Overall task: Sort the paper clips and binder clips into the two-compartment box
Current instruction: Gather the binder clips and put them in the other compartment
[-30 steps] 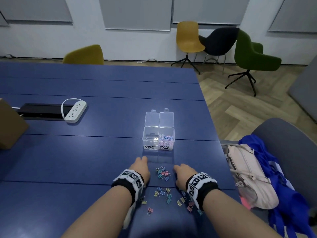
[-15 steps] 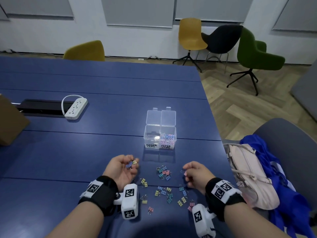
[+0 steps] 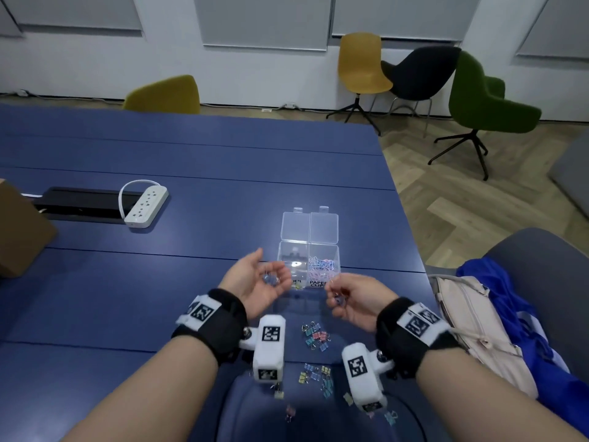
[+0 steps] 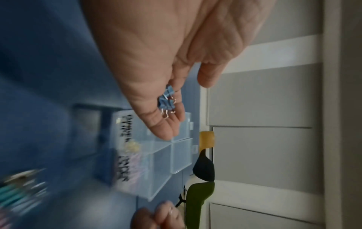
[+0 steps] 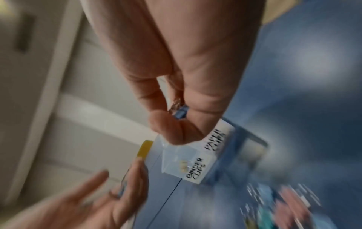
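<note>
A clear two-compartment box (image 3: 291,260) stands open on the blue table, its lids folded back. Its right half, labelled PAPER CLIPS, holds pastel paper clips (image 3: 322,266). In the left half, labelled BINDER CLIPS, lies a yellow clip (image 5: 184,165). My left hand (image 3: 261,282) hovers palm-up just left of the box, and blue binder clips (image 4: 166,100) lie on its nearly straight fingers. My right hand (image 3: 353,298) is in front of the box (image 5: 184,156) and pinches one blue binder clip (image 5: 181,113) between thumb and fingers. Several coloured binder clips (image 3: 315,338) lie loose on the table below my wrists.
A white power strip (image 3: 146,207) and a black cable slot lie far left, beside a cardboard box (image 3: 19,231). The table's right edge runs close to the clear box. Beyond that edge a beige bag (image 3: 478,330) and blue cloth rest on a grey chair (image 3: 541,260).
Both hands rose from the clip pile, turned palm-up and moved forward to the box. The left now carries blue clips; the right holds one.
</note>
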Demonstrator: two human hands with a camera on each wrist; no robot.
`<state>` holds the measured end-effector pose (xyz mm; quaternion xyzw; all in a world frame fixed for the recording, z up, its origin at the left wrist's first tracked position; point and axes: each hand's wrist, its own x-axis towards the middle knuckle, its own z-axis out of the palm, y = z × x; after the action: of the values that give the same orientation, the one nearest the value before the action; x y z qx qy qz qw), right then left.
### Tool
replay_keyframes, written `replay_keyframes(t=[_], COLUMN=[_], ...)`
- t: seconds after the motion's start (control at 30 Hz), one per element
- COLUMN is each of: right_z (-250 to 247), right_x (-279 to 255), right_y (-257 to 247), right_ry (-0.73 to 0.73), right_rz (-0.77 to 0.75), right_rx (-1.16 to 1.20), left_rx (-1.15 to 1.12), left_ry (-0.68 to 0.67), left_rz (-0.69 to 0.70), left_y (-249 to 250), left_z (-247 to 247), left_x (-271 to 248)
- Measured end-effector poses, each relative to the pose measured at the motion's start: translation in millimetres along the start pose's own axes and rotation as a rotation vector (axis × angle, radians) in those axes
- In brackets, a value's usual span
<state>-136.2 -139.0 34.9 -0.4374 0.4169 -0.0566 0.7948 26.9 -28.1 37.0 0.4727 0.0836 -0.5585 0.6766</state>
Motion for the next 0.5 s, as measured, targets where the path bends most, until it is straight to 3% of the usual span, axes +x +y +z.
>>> replay_keyframes(t=[0.13, 0.33, 0.5], right_z=[34, 50, 38], right_x=[36, 81, 53], right_y=[-38, -67, -69], right_ry=[0.101, 0.091, 0.120], right_rz=[-0.135, -0.049, -0.132], right_rx=[-0.358, -0.513, -0.525], left_rx=[0.274, 0.583, 0.602], left_ry=[0.091, 0.088, 0.021], left_rz=[0.181, 0.129, 0.219], left_y=[27, 33, 36], left_z=[31, 45, 34], left_x=[28, 43, 21])
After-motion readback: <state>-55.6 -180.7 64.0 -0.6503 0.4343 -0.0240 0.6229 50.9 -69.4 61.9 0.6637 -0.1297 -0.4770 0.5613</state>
